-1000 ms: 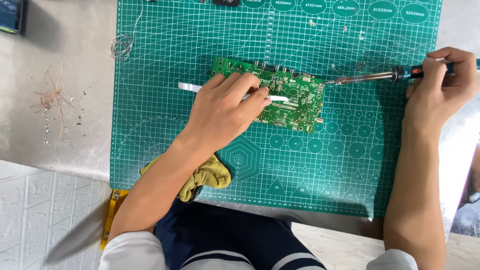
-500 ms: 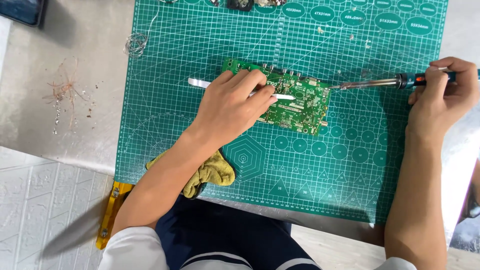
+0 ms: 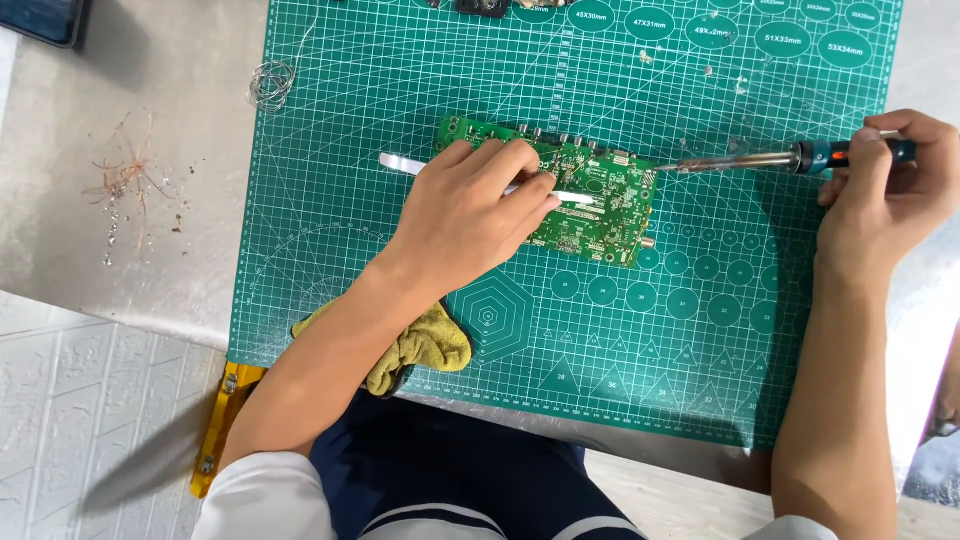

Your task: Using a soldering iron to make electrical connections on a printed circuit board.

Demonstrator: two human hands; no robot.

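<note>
Both hands work over a green cutting mat (image 3: 420, 90) that fills the middle and right of the frame. Nearest the bottom edge, a yellow cloth (image 3: 420, 345) lies crumpled on the mat's lower left border, partly under the left forearm, and a yellow tool (image 3: 222, 415) pokes out just below the mat's corner. Higher up, at frame centre, the left hand (image 3: 465, 215) rests on a green circuit board (image 3: 590, 195), its fingers pinched shut on silver tweezers (image 3: 400, 163) whose tips lie across the board and whose tail sticks out to the left. At the right edge, the right hand (image 3: 880, 200) is closed around the handle of a soldering iron (image 3: 760, 160), held level; its tip sits at the board's upper right corner, touching or just off it. Farther off, upper left, a wire coil (image 3: 270, 80) lies at the mat's edge, with copper scraps (image 3: 125, 180) on the grey tabletop (image 3: 130, 280) beside it.
</note>
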